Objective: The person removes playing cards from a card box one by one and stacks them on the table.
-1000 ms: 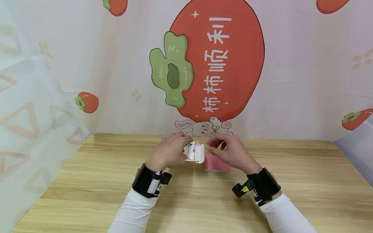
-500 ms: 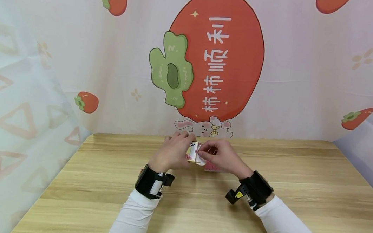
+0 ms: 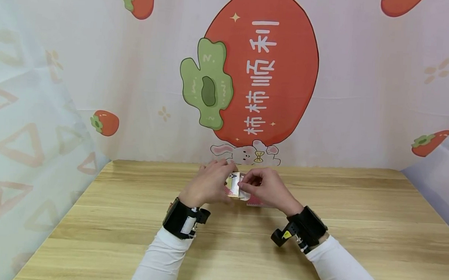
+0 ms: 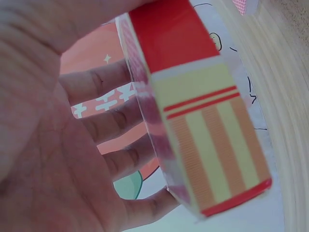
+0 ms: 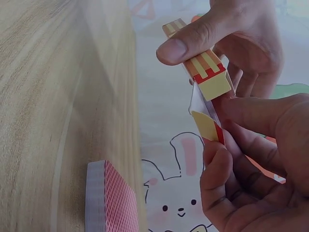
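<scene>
My left hand holds a small playing-card box above the table, with the letter A on the side facing up. In the left wrist view the box has red, cream and orange-striped sides, pressed between the thumb and the fingers. My right hand pinches the box's open end flap with thumb and fingertips. Below that hand a deck of playing cards with red patterned backs lies on the table, mostly covered by the hand in the head view. The inside of the box is mostly hidden.
The light wooden table reaches to a hanging backdrop cloth printed with persimmons and a rabbit. Its far edge runs close behind both hands.
My right hand has moved left from above the deck to the box's flap and now pinches it. The left hand has shifted slightly right with the box.
</scene>
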### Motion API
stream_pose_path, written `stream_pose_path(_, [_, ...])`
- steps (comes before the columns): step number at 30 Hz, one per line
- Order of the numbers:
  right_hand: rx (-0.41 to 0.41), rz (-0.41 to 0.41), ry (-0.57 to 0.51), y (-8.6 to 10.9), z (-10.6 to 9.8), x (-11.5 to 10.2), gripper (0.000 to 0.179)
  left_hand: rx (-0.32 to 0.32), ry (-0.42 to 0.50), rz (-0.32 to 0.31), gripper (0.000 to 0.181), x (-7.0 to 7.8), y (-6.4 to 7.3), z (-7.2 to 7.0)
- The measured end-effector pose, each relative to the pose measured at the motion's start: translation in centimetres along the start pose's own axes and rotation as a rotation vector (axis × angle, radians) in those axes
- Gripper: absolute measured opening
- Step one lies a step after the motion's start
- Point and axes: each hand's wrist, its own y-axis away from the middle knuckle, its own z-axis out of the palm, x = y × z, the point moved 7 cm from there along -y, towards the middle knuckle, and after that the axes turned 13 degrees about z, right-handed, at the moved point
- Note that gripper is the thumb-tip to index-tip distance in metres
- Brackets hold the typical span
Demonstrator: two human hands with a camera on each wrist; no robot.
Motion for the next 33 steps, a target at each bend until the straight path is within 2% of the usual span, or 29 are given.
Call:
stream_pose_path(9, [0.021, -0.007, 0.003, 0.06, -0.03, -0.05, 0.013, -0.030, 0.030, -0.015, 0.079, -0.05, -0.06, 0.25])
stream_pose_path(18, [0.049, 0.006, 0.013, 0.11, 0.22, 0.06, 0.014, -0.070, -0.025, -0.026, 0.075, 0.22, -0.03, 0.46])
stream_pose_path(25, [0.068, 0.005, 0.013, 0.07, 0.32, 0.02, 0.013, -0.049, -0.054, -0.008, 0.071, 0.39, -0.11, 0.47])
stream_pose_path(33, [0.048, 0.031, 0.004, 0.02, 0.24, 0.14, 0.015, -0.034, -0.076, 0.000, 0.073, 0.36, -0.14, 0.44])
